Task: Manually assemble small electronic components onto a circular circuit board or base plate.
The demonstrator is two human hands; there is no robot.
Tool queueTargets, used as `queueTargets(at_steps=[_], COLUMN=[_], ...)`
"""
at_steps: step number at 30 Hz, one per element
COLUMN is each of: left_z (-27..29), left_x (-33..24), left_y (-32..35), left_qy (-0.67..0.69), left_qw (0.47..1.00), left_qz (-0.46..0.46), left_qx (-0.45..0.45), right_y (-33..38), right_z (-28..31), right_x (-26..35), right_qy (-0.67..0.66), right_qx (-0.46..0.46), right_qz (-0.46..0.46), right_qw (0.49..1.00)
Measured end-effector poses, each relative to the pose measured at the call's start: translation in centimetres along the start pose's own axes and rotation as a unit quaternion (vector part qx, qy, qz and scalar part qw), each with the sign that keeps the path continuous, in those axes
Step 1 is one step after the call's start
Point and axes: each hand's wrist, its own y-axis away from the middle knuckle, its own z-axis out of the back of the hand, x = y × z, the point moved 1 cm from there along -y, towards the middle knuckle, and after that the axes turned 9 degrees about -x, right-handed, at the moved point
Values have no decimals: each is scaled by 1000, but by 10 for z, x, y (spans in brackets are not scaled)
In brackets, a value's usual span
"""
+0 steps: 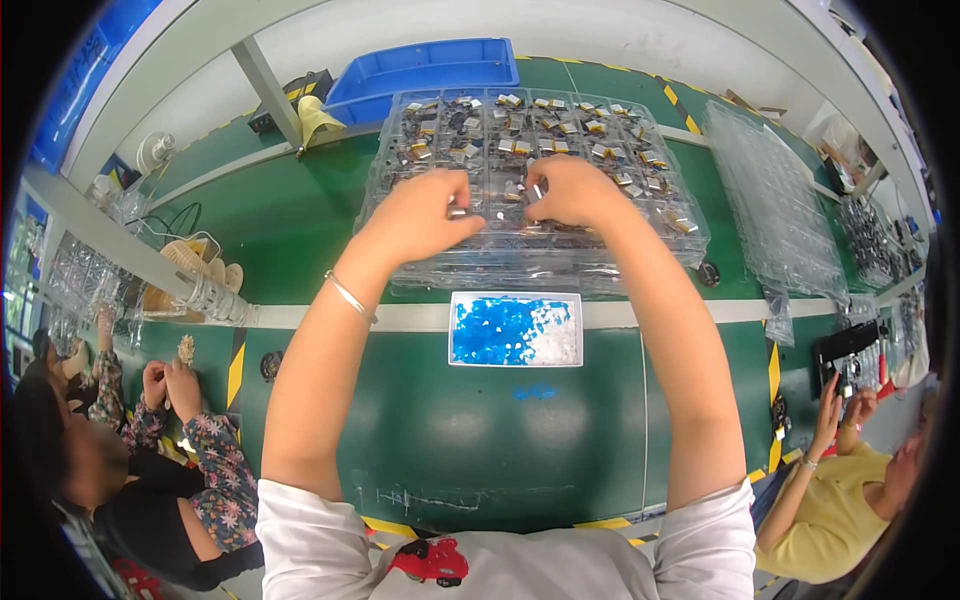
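Observation:
In front of me, a stack of clear plastic trays (540, 270) is filled with rows of small silver battery-like parts (515, 146) with yellow ends and dark wires. Both my hands are over the near middle of the top tray. My left hand (425, 213) has curled fingers, with a small silver part (457, 211) at the fingertips. Thumb and fingers of my right hand (577, 190) pinch another small silver part (537, 192). Its exact shape is partly hidden by the fingers. Nearer to me lies a shallow white box (516, 364) with small blue and white pieces.
A blue bin (430, 68) stands behind the trays. Empty clear trays (775, 200) lean at the right. A metal frame post (268, 95) rises at the left. Co-workers sit on both sides, one in a floral sleeve (220, 450), one in a yellow top (830, 510).

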Motion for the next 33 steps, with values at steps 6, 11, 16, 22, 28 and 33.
queueTargets(at_steps=[6,11,16,22,28,33], left_z=[1,-1,1,2,-9,13], left_x=[10,14,14,18,24,16], left_y=[8,6,5,2,9,22], left_qy=[94,79,68,157,177,405], left_qw=[995,993,993,981,983,870], left_qz=[-32,-30,-30,14,-10,206], left_qx=[27,86,96,110,-53,-192], right_y=[1,14,24,9,3,20], right_z=[6,22,24,25,24,36], right_x=[-18,-36,-36,-30,-34,-55], right_qy=[-132,-239,-132,-17,2,-278], right_qx=[-93,-91,-36,78,80,-111], right_qz=[40,-48,51,43,54,-41], right_qw=[986,966,989,996,995,953])
